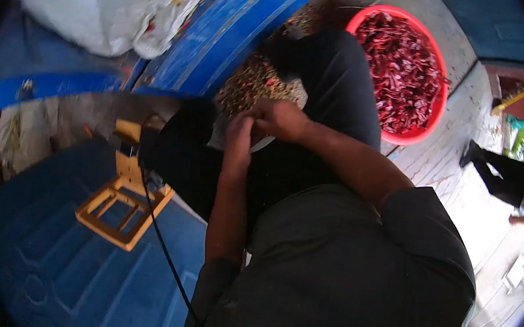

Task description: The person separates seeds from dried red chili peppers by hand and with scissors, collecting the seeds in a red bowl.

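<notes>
- Pile [254,86]: left of basin [405,139], just beyond both hands.
- Right hand [281,119]: nearer basin.
- Left hand [239,135]: farther from basin, against right.
- Grip: fingers curled; contents hidden, cannot tell.

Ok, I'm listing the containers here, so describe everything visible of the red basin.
The red basin is round, open-topped and plastic-looking, with a smooth rim. It stands upright on the pale floor, beside the right trouser leg, and holds dark red, dry-looking pieces. The leg hides part of it; contact is unclear. Neither left hand nor right hand touches it.
</notes>
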`<state>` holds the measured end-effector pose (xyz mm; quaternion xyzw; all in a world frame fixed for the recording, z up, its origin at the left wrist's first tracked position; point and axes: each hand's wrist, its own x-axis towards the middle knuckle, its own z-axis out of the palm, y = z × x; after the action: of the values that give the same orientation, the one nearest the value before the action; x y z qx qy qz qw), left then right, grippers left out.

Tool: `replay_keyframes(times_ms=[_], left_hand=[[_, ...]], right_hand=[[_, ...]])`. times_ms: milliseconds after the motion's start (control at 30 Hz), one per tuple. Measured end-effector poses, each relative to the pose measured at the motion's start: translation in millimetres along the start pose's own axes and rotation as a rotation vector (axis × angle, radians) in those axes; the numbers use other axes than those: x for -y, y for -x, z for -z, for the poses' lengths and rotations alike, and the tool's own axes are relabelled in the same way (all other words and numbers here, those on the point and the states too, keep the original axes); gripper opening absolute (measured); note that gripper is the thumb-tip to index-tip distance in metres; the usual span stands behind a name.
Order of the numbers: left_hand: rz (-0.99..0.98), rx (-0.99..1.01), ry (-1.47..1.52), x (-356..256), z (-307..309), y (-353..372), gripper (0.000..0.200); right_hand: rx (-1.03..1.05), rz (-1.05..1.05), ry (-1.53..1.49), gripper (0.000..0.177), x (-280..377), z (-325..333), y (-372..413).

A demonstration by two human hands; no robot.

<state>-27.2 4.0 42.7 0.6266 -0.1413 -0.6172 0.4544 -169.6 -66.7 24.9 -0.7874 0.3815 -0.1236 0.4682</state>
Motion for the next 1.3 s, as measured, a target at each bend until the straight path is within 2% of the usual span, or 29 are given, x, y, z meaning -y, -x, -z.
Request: replay_keyframes(times_ms=[67,133,167,267,400,467,533,600,667,800,900,967,1100,1167,1300], left_hand=[[0.017,-0.001,0.019,5.4,3.6,-6.6,0.027],[0.031,0.021,0.044,9.6,9.4,-13.6,0.027],[0.023,0.046,0.035,11.7,12.9,-15.6,0.028],[0.006,0.046,0.067,13.1,12.7,-20.6,0.027],[-0.002,0.058,0.049,10.1,19.4,-20.5,0.024],[0.021,0.055,0.110,14.0,19.3,-20.1,0.024],[0.046,0.054,0.170,21.2,20.3,-21.2,0.025],[-0.031,0.074,0.180,22.9,20.1,-22.3,0.026],[-0.024,0.066,0.161,19.8,19.7,-22.2,0.026],[-0.007,0.022,0.145,11.1,14.2,-16.5,0.026],[-0.010,0.016,0.112,9.2,16.2,-17.9,0.026],[-0.019,-0.003,0.156,7.4,12.4,-17.1,0.023],[-0.018,-0.030,0.233,1.5,8.4,-16.7,0.019],[-0.040,-0.023,0.240,0.5,8.7,-18.3,0.019],[-0.035,0.016,0.297,-3.8,8.8,-16.4,0.019]], right_hand=[[-0.018,-0.032,-0.039,0.025,9.3,4.4,0.6],[0.008,-0.160,0.031,0.026,9.2,3.7,0.9],[-0.099,-0.045,-0.008,0.023,8.2,0.4,2.2],[-0.100,-0.104,0.007,0.019,10.6,-0.6,0.2],[-0.103,-0.047,-0.063,0.024,11.6,0.0,0.7],[-0.113,-0.218,-0.140,0.030,13.7,1.7,2.1],[-0.112,-0.181,-0.160,0.031,9.0,0.8,2.6],[-0.114,-0.142,-0.181,0.032,6.0,-0.2,2.3],[-0.153,-0.063,-0.178,0.029,4.8,-0.9,1.6],[-0.166,-0.051,-0.187,0.027,4.8,0.3,1.3],[-0.193,-0.130,-0.232,0.023,-1.8,-5.9,-0.2],[-0.155,-0.175,-0.398,0.021,-9.6,-9.8,-2.9],[-0.127,-0.211,-0.507,0.020,-9.3,-8.5,-8.1],[-0.089,-0.250,-0.857,0.020,2.0,-0.3,-7.5],[-0.103,-0.256,-0.955,0.018,0.8,-1.7,-9.3]])
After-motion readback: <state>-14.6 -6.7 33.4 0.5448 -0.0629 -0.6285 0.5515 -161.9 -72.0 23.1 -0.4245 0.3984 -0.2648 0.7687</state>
